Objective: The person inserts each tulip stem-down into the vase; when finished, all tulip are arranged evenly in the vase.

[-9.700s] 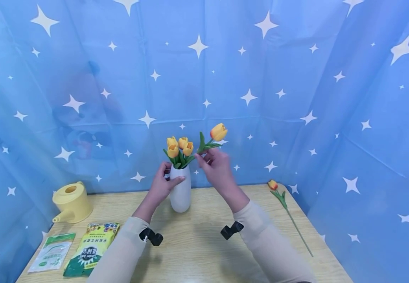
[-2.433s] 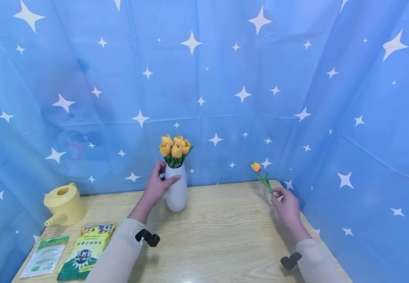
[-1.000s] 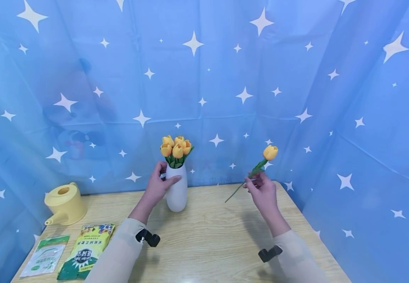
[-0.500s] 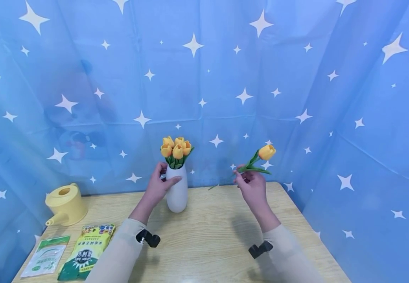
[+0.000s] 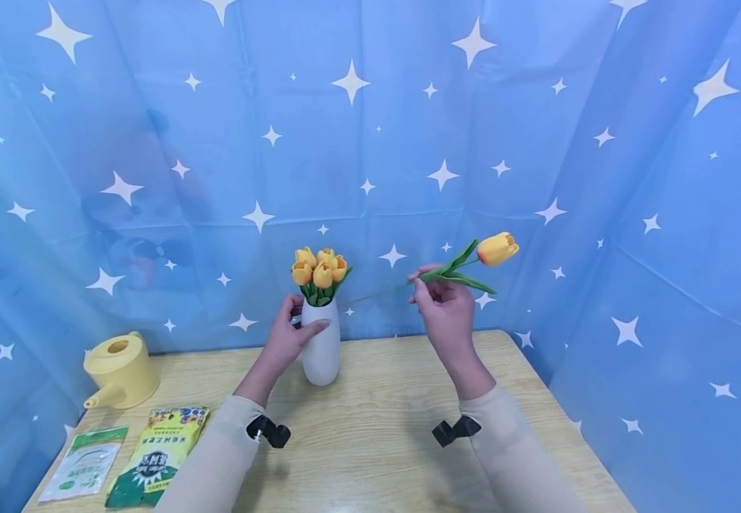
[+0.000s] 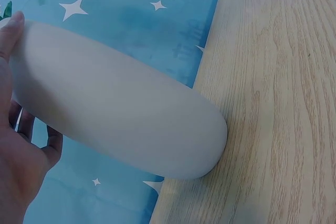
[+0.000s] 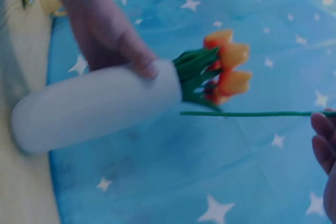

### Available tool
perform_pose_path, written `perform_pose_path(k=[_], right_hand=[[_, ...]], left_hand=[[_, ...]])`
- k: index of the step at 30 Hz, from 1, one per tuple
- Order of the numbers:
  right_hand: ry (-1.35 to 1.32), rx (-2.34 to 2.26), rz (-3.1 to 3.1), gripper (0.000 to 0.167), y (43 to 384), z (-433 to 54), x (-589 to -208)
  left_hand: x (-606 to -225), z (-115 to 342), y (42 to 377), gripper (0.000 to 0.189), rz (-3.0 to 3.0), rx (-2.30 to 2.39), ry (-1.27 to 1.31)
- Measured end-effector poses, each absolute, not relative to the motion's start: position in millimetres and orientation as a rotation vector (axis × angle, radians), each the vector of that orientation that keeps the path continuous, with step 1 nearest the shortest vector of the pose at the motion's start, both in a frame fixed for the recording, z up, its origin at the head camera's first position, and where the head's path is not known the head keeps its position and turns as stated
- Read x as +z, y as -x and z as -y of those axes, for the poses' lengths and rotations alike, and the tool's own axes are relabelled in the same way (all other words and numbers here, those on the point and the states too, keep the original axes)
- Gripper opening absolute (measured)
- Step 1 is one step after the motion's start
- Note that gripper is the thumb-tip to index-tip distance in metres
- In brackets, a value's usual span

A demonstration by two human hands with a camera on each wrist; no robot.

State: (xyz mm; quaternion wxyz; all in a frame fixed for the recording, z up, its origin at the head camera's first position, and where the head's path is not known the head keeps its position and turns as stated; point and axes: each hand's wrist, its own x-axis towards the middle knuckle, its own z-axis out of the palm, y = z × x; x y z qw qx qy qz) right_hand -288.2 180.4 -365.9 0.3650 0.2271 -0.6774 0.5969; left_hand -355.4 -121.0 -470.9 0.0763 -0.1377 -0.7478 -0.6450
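Note:
A white vase [image 5: 321, 349] stands on the table, holding several yellow-orange tulips [image 5: 322, 274] with green leaves. My left hand [image 5: 285, 333] grips the vase near its neck, thumb across the front; the left wrist view shows the fingers curled round the vase [image 6: 121, 103]. To the right, above the table, my right hand [image 5: 445, 306] pinches a single tulip [image 5: 497, 249] by the stem just below its leaves. The bloom tilts up and right. In the right wrist view, the bare green stem [image 7: 252, 114] points toward the vase mouth, its tip close beside the leaves.
On the left of the wooden table [image 5: 370, 442] stand a yellow watering can [image 5: 122, 370], a green-and-yellow bag [image 5: 157, 456] and a smaller white-green packet [image 5: 84, 464]. A blue curtain [image 5: 370, 164] with white stars hangs behind the table and along its sides.
One more tulip stands in the vase than at first. My right hand picked the last tulip off the table's right side, then raised it leftward, swinging its stem toward the vase. The left hand stays.

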Motion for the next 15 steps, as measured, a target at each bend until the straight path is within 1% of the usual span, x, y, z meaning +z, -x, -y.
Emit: perform_pose_path(k=[6,15], right_hand=[[-0.669,1.543,1.670,0.013,289.3,-162.6,-344.8],[-0.715,1.472,1.739,0.010,297.1,-145.0,-339.5]], left_hand=[[-470.1,121.1,354.6,0.062,2.251,-1.928,0.410],[-470.2,121.8,355.3,0.063,2.253,-1.936,0.405]])
